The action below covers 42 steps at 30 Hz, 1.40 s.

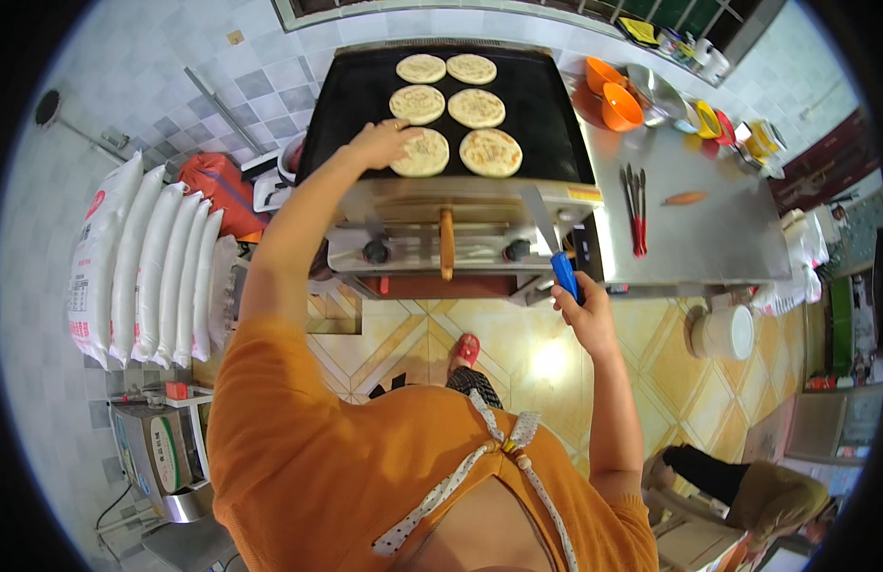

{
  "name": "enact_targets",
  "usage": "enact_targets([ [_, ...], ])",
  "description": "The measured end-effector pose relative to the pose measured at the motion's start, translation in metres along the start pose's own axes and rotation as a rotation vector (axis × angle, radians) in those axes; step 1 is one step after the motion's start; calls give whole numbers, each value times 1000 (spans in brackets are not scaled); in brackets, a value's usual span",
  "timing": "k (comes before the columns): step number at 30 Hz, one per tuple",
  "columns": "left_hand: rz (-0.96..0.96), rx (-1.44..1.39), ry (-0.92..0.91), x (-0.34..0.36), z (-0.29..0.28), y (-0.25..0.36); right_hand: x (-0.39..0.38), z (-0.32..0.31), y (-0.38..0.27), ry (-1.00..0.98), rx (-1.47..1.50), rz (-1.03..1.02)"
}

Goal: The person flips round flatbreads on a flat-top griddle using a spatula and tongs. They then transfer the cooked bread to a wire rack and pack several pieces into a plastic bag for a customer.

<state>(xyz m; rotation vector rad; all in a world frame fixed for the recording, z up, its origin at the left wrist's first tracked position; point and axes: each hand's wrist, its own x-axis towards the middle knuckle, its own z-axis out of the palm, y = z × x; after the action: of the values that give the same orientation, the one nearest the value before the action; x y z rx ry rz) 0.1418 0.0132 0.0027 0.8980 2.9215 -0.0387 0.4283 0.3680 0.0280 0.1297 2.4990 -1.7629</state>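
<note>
Several round browned flatbreads lie in two columns on a black flat griddle (355, 95). My left hand (382, 145) reaches over the griddle, fingers stretched out and touching the upper left edge of the nearest left flatbread (422, 154). Beside that one, to the right, sits another browned flatbread (491, 153). In front of the griddle's right side, my right hand (586, 310) is closed around the blue handle of a spatula (564, 272). Its flat metal blade points up and left, apart from the breads.
A wooden handle (447, 243) sticks out from the griddle's front. On the steel counter (708, 238) at right lie red-handled tongs (636, 210), a wooden-handled tool (686, 198) and orange bowls (620, 107). White sacks (127, 267) stand left; a white bucket (727, 334) and another person (770, 496) are at right.
</note>
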Motion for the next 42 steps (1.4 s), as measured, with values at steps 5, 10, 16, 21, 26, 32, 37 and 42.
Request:
enact_targets([
  [5,90,57,-70,26,40,-6,60,-3,-4,-59,9,44],
  [10,-80,246,227,47,46,15,103,5,-15,-45,71,147],
  [16,63,84,339,129,41,-83,114,30,-37,74,120,177],
  [21,126,77,79,145,43,-109,106,57,-52,200,184,310],
  [26,-16,256,231,171,40,-71,111,74,-57,288,216,279],
  [32,-106,56,297,235,45,-156,106,84,-57,305,178,312],
  [37,-189,121,36,242,45,-141,88,83,-38,381,253,363],
  [42,-384,158,90,244,41,-117,74,75,-42,393,253,369],
])
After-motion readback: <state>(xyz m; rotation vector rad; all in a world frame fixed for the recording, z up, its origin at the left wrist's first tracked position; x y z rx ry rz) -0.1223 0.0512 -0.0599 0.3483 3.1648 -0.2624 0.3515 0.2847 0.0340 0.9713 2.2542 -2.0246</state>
